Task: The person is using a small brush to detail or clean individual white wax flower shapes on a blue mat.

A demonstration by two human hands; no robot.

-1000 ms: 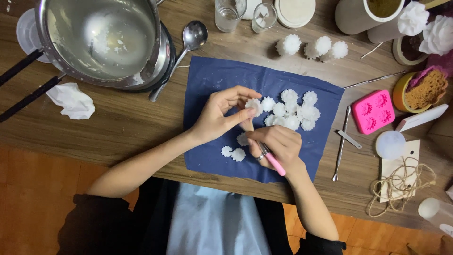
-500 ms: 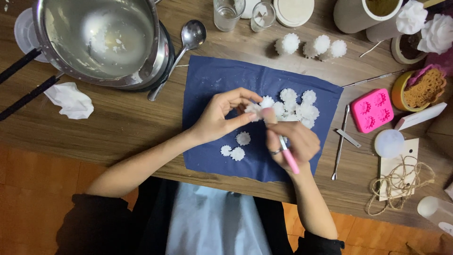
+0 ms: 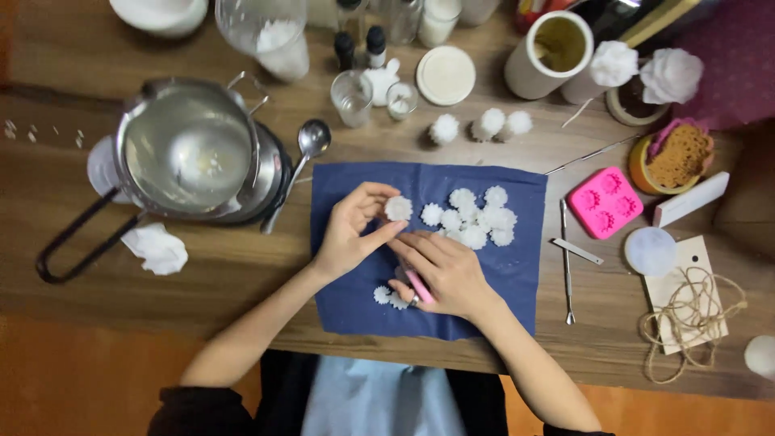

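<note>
My left hand (image 3: 353, 232) holds a small white flower-shaped wax piece (image 3: 398, 208) between thumb and fingers, above a dark blue cloth (image 3: 517, 266). My right hand (image 3: 446, 270) grips a thin pink-handled tool (image 3: 418, 286), its fingers touching the left hand just below the piece. A cluster of several similar white flower pieces (image 3: 476, 219) lies on the cloth to the right of the hands. Two more flower pieces (image 3: 389, 297) lie on the cloth under my right hand.
A steel pot (image 3: 190, 157) with black handles sits left, a spoon (image 3: 303, 153) beside it and crumpled tissue (image 3: 157, 248) below. A pink silicone mould (image 3: 605, 202), metal picks (image 3: 567, 258), twine on card (image 3: 686, 311), glass cups (image 3: 353, 98) and jars stand around.
The camera view has shifted down, showing more of the table's far side. My right hand moved in under my left hand, and the left hand lifted the flower piece slightly.
</note>
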